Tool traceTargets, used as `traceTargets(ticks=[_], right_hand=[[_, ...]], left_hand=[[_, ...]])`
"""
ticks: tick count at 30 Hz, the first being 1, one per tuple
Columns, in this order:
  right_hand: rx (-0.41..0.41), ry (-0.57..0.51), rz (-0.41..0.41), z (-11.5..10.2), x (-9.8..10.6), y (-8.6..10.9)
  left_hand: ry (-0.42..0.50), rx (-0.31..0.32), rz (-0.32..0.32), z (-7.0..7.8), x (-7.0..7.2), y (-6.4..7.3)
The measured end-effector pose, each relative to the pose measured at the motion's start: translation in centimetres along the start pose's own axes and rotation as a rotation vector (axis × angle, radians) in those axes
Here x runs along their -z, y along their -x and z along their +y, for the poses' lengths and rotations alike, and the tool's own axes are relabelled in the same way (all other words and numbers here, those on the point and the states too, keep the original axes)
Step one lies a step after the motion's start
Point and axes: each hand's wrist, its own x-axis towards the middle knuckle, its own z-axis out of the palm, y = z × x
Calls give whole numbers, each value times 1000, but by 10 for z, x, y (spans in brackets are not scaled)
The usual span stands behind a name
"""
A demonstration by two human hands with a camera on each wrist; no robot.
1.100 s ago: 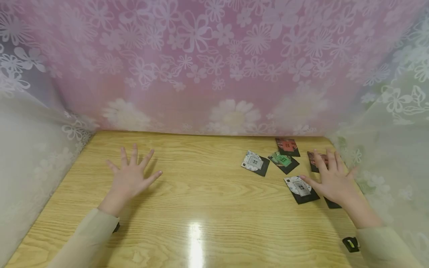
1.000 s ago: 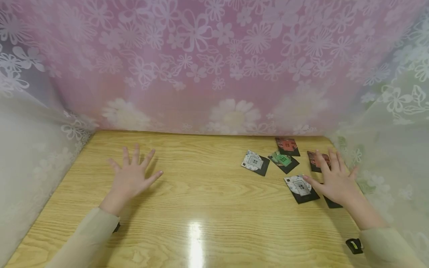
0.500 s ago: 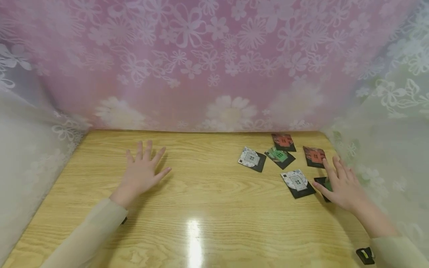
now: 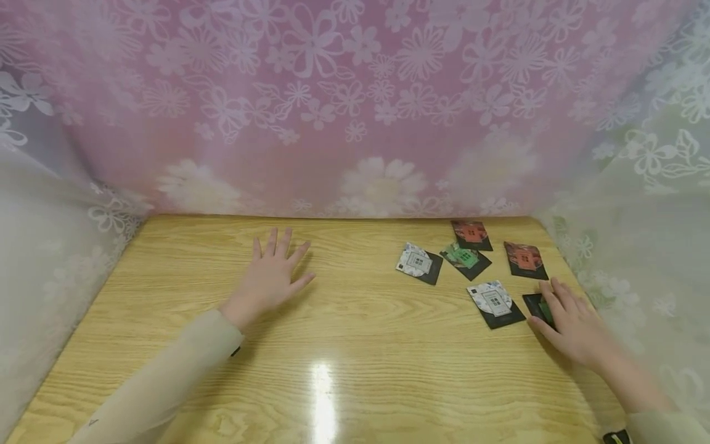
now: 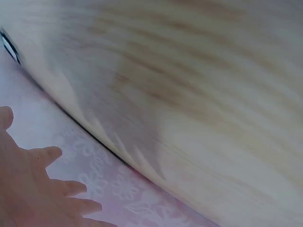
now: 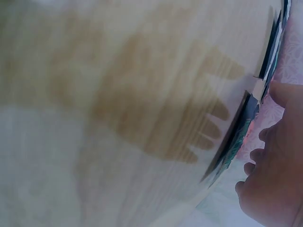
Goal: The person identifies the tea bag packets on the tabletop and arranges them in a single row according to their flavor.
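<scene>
My left hand (image 4: 269, 283) hovers over the middle-left of the wooden table with its fingers spread, holding nothing; its shadow falls beside it. The left wrist view has this hand (image 5: 33, 189) at the lower left. On the right side, my right hand (image 4: 577, 330) reaches over a black packet with a green label (image 4: 537, 306) and hides part of it. Its fingers are extended, thumb beside the packet's near edge. Just left lies a white-and-black packet (image 4: 495, 304); beyond the fingertips is a red-and-black packet (image 4: 524, 260).
Farther back lie another white-and-black packet (image 4: 418, 263), a green-and-black packet (image 4: 466, 259) and a red-and-black packet (image 4: 471, 235), the latter two close together. A pink floral curtain (image 4: 333, 123) hangs along the table's back edge, with pale curtains (image 4: 638, 246) at the sides.
My left hand has moved right toward the table's middle. My right hand has drawn back and right, off the red packet and over the green-labelled one. The head view has shifted slightly.
</scene>
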Motion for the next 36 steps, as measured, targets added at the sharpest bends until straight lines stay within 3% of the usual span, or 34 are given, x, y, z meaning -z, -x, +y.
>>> traceTargets(ticks=[15, 25, 36], right_hand=[[-10, -94, -75, 2, -13, 7], [38, -192, 2, 9, -24, 11], [69, -145, 39, 9, -26, 11]], left_hand=[[-13, -140, -16, 64, -3, -46], [-26, -247, -36, 107, -12, -68], [-139, -314, -86, 157, -24, -95]])
